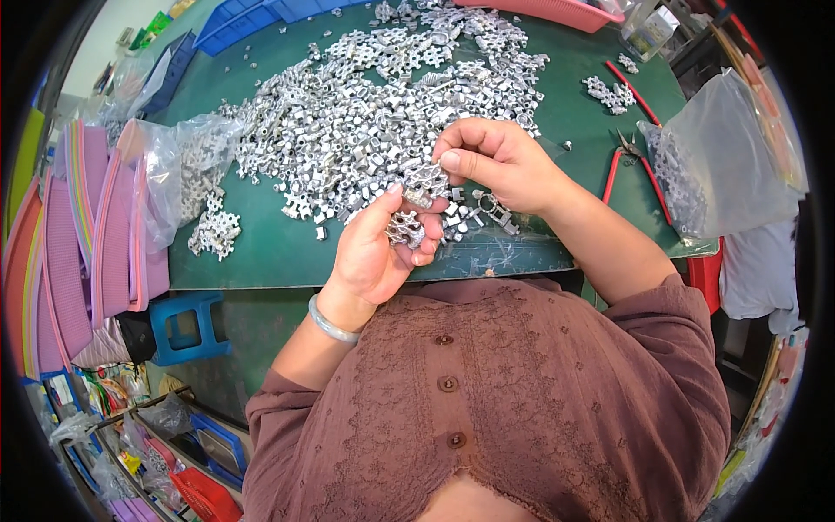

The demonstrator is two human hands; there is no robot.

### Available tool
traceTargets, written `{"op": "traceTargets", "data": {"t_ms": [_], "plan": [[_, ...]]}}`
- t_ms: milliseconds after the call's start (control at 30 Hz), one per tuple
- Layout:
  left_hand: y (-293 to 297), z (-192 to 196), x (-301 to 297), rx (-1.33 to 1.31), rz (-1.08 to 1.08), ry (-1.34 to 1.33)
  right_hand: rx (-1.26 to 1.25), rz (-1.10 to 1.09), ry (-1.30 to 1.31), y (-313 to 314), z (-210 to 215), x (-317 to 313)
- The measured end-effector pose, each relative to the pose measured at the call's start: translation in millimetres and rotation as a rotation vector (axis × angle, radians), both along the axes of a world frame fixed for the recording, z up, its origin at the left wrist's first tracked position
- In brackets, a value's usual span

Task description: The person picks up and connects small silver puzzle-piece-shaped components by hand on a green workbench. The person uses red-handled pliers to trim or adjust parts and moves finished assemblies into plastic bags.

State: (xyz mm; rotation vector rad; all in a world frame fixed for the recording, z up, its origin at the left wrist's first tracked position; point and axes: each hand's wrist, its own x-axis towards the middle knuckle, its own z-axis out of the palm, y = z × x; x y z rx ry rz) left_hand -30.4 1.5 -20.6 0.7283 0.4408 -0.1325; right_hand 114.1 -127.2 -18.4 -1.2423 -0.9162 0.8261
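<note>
Close handwork at the edge of a silver heap (374, 113)

From the head view, we see the left hand (370, 252) half curled, its thumb and fingers around a knobbly silver metal cluster (426, 184); another silver piece (404, 228) shows between its fingers. The right hand (513, 170) is mostly closed, thumb and forefinger nearly together at the cluster's upper edge (whether they grip it or only touch it, we cannot tell). Both are over the near side of the heap, on a green table (261, 270). To the right we find red-handled pliers (630, 150) lying spread, just beside a clear plastic bag (726, 130) with metal pieces inside. A pale bangle (329, 324) circles the left wrist.
</note>
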Motion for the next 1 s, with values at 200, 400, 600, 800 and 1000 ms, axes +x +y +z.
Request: {"op": "traceTargets", "data": {"t_ms": [200,400,600,800,1000], "plan": [[1.4,-3.8,0.3,-0.077,-0.003,-0.01,0.019,0.012,0.047,-1.9,-1.9,2.3],[2.1,-6.8,2.1,-0.117,0.004,-0.04,0.017,-0.005,-0.007,-2.2,-0.4,0.6],[0.4,-7.8,2.2,-0.116,0.095,-0.058,0.075,0.015,0.005,-0.6,-1.4,-0.5],[0.1,-4.9,-0.1,-0.138,0.111,-0.169,0.089,0.071,-0.22,-3.1,6.5,-4.4],[5.2,-6.3,-5.0,-0.172,0.113,-0.204,0.157,0.095,-0.452,-0.4,3.6,-5.4]]}}
